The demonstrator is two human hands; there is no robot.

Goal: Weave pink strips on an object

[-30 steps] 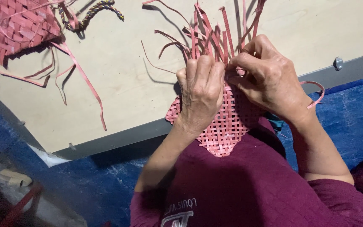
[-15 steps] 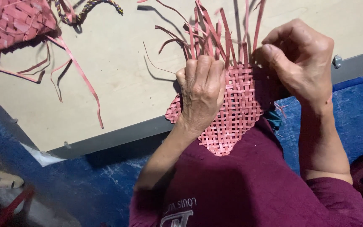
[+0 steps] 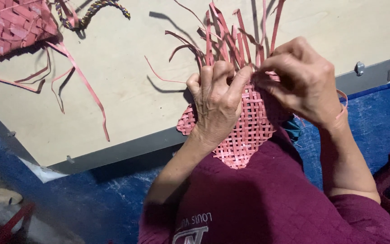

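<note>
Since half a second ago our right hand (image 3: 303, 81) has come back down from its raised spot to the top edge of the pink woven mat (image 3: 249, 131), close beside our left hand (image 3: 217, 106). The right grip is closed, thumb and fingertips pinching one of the loose pink strips (image 3: 231, 38) where it leaves the weave. The left hand lies knuckles up on the mat, fingers curled and pressing it flat; whether it grips a strip underneath we cannot tell. The mat rests half on the near edge of the pale desk (image 3: 127, 90), half over our maroon-clad lap. At the far left corner of the desk lies another woven pink piece (image 3: 10, 27), with a braided cord (image 3: 95, 9) just beside it
</note>
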